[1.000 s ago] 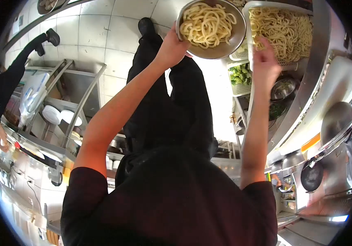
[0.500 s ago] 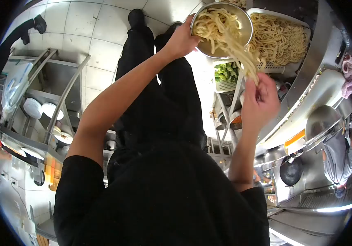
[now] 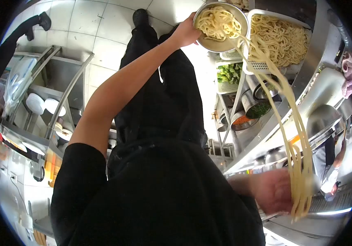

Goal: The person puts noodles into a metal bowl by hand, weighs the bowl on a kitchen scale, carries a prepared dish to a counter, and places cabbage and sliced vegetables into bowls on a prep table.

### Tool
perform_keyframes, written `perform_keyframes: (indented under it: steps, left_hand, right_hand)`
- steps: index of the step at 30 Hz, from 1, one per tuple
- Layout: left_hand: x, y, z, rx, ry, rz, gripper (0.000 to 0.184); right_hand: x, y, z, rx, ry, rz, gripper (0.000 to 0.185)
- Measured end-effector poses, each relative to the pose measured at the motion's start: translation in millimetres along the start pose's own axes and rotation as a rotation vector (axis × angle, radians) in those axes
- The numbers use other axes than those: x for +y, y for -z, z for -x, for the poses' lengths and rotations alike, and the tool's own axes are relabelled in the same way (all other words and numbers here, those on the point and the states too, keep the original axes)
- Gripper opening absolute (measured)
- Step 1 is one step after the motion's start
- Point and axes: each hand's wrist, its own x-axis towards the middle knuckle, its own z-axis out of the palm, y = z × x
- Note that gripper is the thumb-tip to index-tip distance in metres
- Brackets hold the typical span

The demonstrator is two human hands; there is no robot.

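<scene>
One metal bowl [image 3: 215, 46] of noodles [image 3: 219, 24] is held at its rim by the left hand [image 3: 185, 32], whose fingers are partly hidden. Several overlapping strands [image 3: 285, 85], hard to count, are stretched past one white basket [image 3: 258, 66] to the blurred right hand [image 3: 273, 192]; whether its fingers are closed cannot be told.
</scene>
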Motion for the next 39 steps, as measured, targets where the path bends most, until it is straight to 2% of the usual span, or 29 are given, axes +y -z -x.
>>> perform_keyframes:
  steps: [4,7,12,15,18,20,25,28,32,34,39]
  left_hand:
    - [-14,0,-11,-0.034,-0.019,0.074,0.051]
    - [-17,-2,-6,-0.064,-0.018,0.170,0.050]
    - [-11,-10,6,-0.022,0.067,0.024,0.047]
    - [-17,-14,10,-0.076,0.059,0.020,0.058]
    - [-30,-20,10,-0.051,0.048,-0.078,0.057]
    - [-33,-24,13,-0.034,-0.041,-0.093,0.055]
    - [-36,-26,16,-0.036,0.029,-0.084,0.055]
    - [-22,-21,28,-0.046,-0.010,-0.067,0.054]
    - [-45,-10,27,-0.051,-0.069,-0.098,0.053]
    - [-59,-6,18,-0.022,0.104,-0.086,0.061]
    - [-53,-4,27,-0.120,0.087,0.098,0.067]
  right_hand:
    - [-26,-3,-22,-0.048,0.276,0.191,0.025]
    - [-41,-2,-36,-0.073,0.324,0.199,0.025]
    - [-69,0,-56,-0.134,0.373,0.206,0.025]
    - [-83,4,-65,-0.185,0.365,0.186,0.025]
    - [-98,7,-72,-0.224,0.363,0.146,0.024]
    - [-106,8,-73,-0.244,0.367,0.105,0.024]
    - [-124,2,-73,-0.246,0.380,0.118,0.024]
    - [-132,0,-72,-0.242,0.363,0.154,0.024]
    - [-139,-2,-73,-0.242,0.315,0.144,0.024]
    - [-140,-3,-71,-0.243,0.278,0.121,0.024]
    - [-127,-5,-59,-0.271,0.111,0.010,0.024]
